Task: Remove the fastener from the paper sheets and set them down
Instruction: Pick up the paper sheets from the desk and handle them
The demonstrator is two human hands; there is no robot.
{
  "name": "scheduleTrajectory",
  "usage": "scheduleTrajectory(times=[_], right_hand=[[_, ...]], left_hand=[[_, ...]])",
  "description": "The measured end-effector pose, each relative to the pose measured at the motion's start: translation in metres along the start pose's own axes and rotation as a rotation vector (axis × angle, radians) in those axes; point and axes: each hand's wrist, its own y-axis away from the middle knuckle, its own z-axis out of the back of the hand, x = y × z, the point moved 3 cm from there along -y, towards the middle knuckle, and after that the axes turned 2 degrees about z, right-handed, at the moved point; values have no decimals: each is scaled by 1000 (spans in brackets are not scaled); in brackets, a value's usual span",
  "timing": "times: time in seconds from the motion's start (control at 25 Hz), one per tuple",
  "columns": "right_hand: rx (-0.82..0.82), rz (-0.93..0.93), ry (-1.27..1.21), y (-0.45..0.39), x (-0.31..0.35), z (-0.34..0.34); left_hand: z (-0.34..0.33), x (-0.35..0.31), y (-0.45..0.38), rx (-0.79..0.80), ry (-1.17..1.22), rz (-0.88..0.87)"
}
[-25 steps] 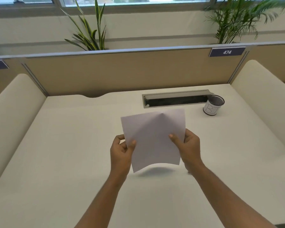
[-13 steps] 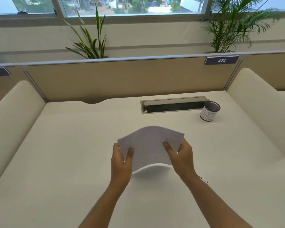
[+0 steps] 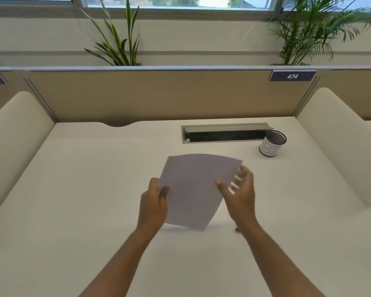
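Behind the paper sheets point(image 3: 194, 189), left hand's point(image 3: 153, 202) fingers, hidden.

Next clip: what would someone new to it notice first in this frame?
The pale paper sheets held above the middle of the white desk catch the eye first: the left hand pinches their left edge, while the right hand is open at their right edge. Next comes the mesh pen cup at the back right, beside the desk's cable slot.
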Motion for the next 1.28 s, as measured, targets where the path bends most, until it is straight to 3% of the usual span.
scheduleTrajectory(times=[0.08,0.16,0.24,0.32,0.44,0.52,0.64,0.72,0.88,1.0,1.12,1.28], right_hand=[[-10,193,181,-16,18,13],[139,392,424,-28,32,12],[374,401,519,-33,34,0],[480,343,498,-27,27,-5],[401,188,326,-15,2,-2],[361,41,152,-2,-11,4],[325,-92,25,14,-20,1],[242,-108,27,19,-24,-4],[82,-149,16,22,-31,-6],[99,-151,-16,28,-42,-9],[175,-171,-5,36,-57,-12],[106,-150,10,32,-50,-7]], left_hand=[[9,-10,-12,41,-196,-158],[10,-22,-16,59,-400,-295],[5,-31,-14,48,-513,-381],[7,-29,-6,-54,-499,-348],[32,2,9,-320,-363,-115],[48,37,18,-420,-31,75],[44,63,17,-123,532,308],[39,58,14,-86,511,300],[36,47,22,-236,445,231],[31,62,35,-257,392,228],[19,79,46,-161,320,290],[16,80,41,-171,227,278]])
